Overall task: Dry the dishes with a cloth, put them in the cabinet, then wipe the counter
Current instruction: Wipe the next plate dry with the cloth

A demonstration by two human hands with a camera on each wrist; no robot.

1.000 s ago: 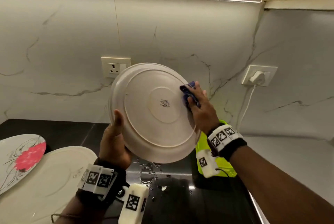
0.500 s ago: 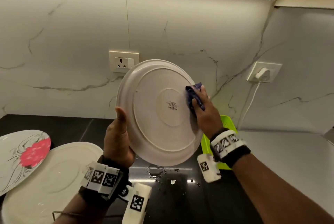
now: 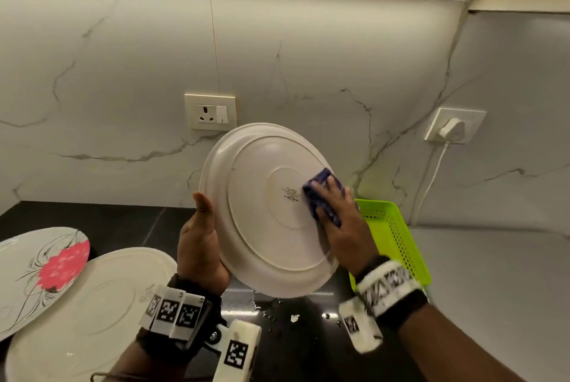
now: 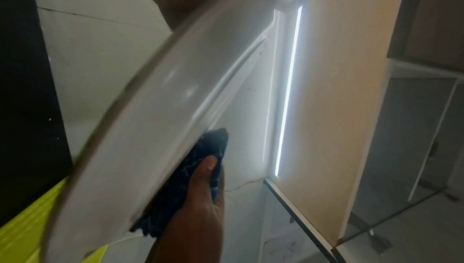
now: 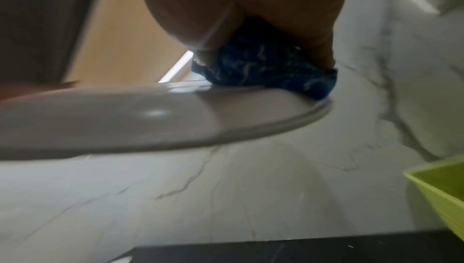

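Observation:
A white plate (image 3: 262, 205) is held up on edge above the counter, its underside facing me. My left hand (image 3: 200, 246) grips its lower left rim, thumb up along the edge. My right hand (image 3: 336, 221) presses a dark blue cloth (image 3: 320, 193) against the plate's underside, right of the centre stamp. In the left wrist view the cloth (image 4: 200, 170) lies between the plate (image 4: 150, 128) and the right hand's fingers. The right wrist view shows the cloth (image 5: 263, 64) bunched under the palm on the plate (image 5: 150, 116).
Two more plates lie on the black counter (image 3: 129, 221) at the left: a plain white one (image 3: 83, 313) and a pink-flowered one (image 3: 40, 270). A lime green basket (image 3: 391, 233) stands behind the right wrist. Water drops (image 3: 277, 310) lie under the plate. A plugged socket (image 3: 453, 128) is on the wall.
The cloth and right hand have slid from the plate's right rim inward toward its centre. The plate has tilted and shifted slightly to the right.

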